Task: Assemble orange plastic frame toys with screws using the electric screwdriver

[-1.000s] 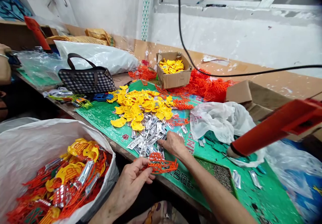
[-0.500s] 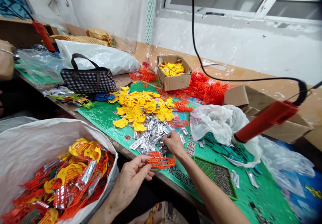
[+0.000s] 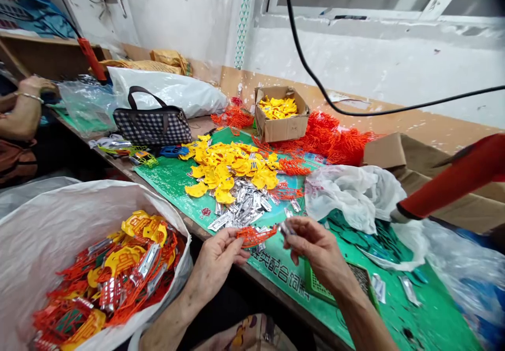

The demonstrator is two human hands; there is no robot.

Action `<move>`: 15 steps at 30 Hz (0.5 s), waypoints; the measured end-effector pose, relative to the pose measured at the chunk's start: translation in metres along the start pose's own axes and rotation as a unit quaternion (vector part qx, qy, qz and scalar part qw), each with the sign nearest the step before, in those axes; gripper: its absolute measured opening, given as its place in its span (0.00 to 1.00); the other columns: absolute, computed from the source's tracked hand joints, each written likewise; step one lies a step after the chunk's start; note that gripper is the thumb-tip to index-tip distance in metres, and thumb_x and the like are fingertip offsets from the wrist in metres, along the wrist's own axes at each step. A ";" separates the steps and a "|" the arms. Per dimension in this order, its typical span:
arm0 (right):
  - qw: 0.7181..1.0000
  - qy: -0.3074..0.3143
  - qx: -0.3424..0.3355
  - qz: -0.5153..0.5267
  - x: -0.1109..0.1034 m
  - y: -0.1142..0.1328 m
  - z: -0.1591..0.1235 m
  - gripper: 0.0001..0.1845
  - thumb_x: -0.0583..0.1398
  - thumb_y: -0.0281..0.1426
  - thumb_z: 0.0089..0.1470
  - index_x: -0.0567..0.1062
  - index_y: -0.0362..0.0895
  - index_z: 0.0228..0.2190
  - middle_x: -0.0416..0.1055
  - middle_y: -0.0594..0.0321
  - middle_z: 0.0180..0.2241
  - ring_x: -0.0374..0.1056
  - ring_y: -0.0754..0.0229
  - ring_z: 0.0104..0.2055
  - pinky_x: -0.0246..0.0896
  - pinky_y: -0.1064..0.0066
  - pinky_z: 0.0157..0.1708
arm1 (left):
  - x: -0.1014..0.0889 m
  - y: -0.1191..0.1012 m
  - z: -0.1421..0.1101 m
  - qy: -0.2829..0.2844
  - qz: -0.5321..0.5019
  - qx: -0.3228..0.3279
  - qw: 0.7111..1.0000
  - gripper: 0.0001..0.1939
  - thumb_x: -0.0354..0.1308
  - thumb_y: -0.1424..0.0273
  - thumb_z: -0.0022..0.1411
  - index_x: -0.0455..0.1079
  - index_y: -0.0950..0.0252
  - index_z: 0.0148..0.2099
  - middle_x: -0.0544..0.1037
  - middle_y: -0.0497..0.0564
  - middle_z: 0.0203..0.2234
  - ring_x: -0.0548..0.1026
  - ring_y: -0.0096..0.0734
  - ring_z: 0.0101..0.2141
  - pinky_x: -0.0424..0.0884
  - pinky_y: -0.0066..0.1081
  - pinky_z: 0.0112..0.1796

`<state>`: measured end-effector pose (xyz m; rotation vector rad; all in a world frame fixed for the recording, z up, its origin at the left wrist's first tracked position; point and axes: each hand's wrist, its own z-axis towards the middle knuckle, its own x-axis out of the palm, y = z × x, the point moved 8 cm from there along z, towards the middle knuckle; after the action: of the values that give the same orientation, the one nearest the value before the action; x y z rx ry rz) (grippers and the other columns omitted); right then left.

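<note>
Pinched in my left hand (image 3: 219, 259) is an orange plastic lattice frame (image 3: 256, 236), held over the table's near edge. My right hand (image 3: 315, 243) grips a silvery strip piece (image 3: 284, 228) between thumb and fingers, close to the frame's right end; whether they touch I cannot tell. Beyond my hands lies a heap of shiny silver strip pieces (image 3: 245, 203). Behind that heap, yellow plastic parts (image 3: 226, 164) are piled on the green sheet (image 3: 165, 185). Several loose orange frames (image 3: 284, 191) lie right of the silver pieces.
A white sack (image 3: 94, 203) at my left holds assembled orange, yellow and silver pieces. A red electric screwdriver (image 3: 453, 182) hangs at right, near a green tray of screws (image 3: 357, 277). A carton (image 3: 284, 127) and a checked bag (image 3: 153, 126) stand behind. At far left is another person's arm (image 3: 23, 111).
My right hand has lifted from the silver heap with a strip piece and come nearer, beside the orange frame. My left hand keeps holding the frame. The view has shifted slightly.
</note>
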<state>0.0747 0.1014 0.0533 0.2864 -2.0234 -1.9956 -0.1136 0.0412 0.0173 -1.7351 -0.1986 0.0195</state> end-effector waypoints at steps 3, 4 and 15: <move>0.999 0.026 -0.011 -0.040 0.003 0.001 -0.017 0.13 0.69 0.36 0.44 0.75 0.44 0.31 0.70 0.67 0.25 0.64 0.66 0.24 0.60 0.76 0.21 | 0.021 0.001 0.002 0.033 -0.054 -0.022 0.998 0.19 0.59 0.57 0.60 0.72 0.67 0.45 0.81 0.52 0.34 0.80 0.34 0.32 0.77 0.32 0.36; 0.997 0.035 -0.024 -0.062 0.005 0.002 -0.020 0.11 0.69 0.36 0.45 0.76 0.43 0.29 0.71 0.67 0.25 0.65 0.66 0.25 0.61 0.74 0.25 | 0.028 0.002 0.001 0.047 -0.071 -0.028 0.996 0.20 0.59 0.56 0.61 0.72 0.68 0.45 0.82 0.54 0.35 0.80 0.35 0.33 0.77 0.33 0.37; 0.974 0.023 -0.139 -0.179 0.007 0.013 -0.033 0.04 0.64 0.33 0.55 0.80 0.47 0.32 0.75 0.63 0.29 0.71 0.62 0.32 0.65 0.71 0.33 | 0.059 -0.003 -0.011 0.094 0.016 0.030 0.995 0.26 0.48 0.50 0.66 0.74 0.65 0.50 0.81 0.55 0.43 0.79 0.42 0.40 0.76 0.35 0.41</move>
<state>0.0798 0.0681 0.0665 0.6683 -1.7275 -2.4258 -0.0547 0.0391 0.0277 -1.6691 -0.0318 -0.1137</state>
